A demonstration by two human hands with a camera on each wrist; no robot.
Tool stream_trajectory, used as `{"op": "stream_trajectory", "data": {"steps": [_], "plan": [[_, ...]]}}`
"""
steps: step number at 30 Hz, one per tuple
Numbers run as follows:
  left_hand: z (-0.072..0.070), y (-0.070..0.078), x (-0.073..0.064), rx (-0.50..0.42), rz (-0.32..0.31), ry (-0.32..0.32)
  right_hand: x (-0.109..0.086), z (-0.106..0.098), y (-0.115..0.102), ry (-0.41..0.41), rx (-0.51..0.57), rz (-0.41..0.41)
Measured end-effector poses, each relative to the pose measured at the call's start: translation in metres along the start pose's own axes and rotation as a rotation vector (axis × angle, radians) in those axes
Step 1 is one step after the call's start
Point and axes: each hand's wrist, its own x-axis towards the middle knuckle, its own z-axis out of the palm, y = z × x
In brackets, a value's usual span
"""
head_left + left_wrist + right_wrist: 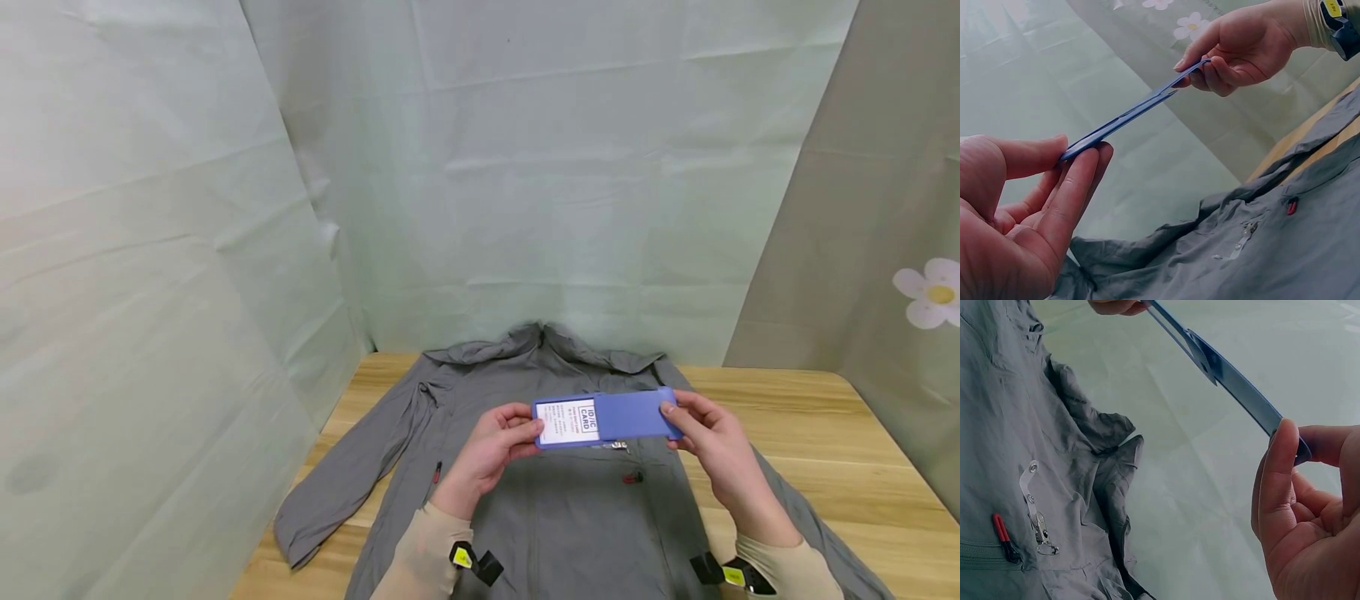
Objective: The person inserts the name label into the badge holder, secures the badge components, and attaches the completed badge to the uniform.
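Observation:
A blue ID card holder (633, 415) is held level over the jacket, its two parts slid lengthwise apart but still overlapping. A white insert printed "ID/IC CARD" (568, 422) shows in its left part. My left hand (491, 450) pinches the left end between thumb and fingers. At the right end, my right hand (712, 442) grips the other part, thumb on the front face. Beneath both hands a grey jacket (577, 533) lies spread out, collar away from me. On its chest rests a metal badge clip (1040, 530) with a clear snap strap (1025, 482).
The jacket covers much of a wooden table (817, 417), with one sleeve (337, 492) stretched to the left. Red-and-black zipper pulls (1002, 531) mark its pockets. Pale cloth hangings (555, 183) enclose the back and sides, with a printed flower (940, 293) at right.

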Motion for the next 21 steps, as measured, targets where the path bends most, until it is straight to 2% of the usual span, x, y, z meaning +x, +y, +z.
{"op": "stream_trajectory", "data": {"steps": [21], "plan": [[-0.0018, -0.0026, 0.0002, -0.008, 0.011, -0.011, -0.0012, 0.0005, 0.0006, 0.003, -0.029, 0.006]]}}
